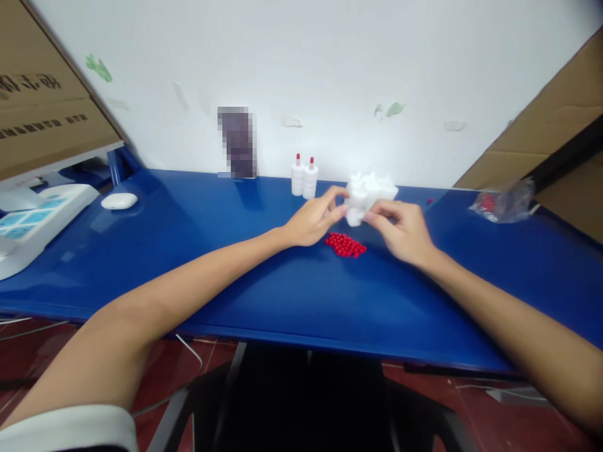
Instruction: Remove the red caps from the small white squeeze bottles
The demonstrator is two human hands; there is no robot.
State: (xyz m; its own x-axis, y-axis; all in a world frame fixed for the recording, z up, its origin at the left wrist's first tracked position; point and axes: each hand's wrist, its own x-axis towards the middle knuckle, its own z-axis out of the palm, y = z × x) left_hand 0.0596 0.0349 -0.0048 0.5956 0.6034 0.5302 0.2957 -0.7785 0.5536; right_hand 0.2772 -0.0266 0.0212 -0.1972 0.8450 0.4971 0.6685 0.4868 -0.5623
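My left hand has its thumb and fingers closed around one side of a white plastic bottle. From the other side, the fingertips of my right hand pinch the same bottle near its lower end. Its outline is blurred and partly covered by my fingers. Just behind it stands a cluster of white bottles, bright and hard to separate. A pile of small red caps lies on the blue table below my hands. Left of the cluster, two white bottles stand upright with red tips.
A clear plastic bag with red pieces lies at the right. One loose red piece sits nearer the cluster. A dark blurred-out object leans on the wall. At the left are a white oval object and a white device.
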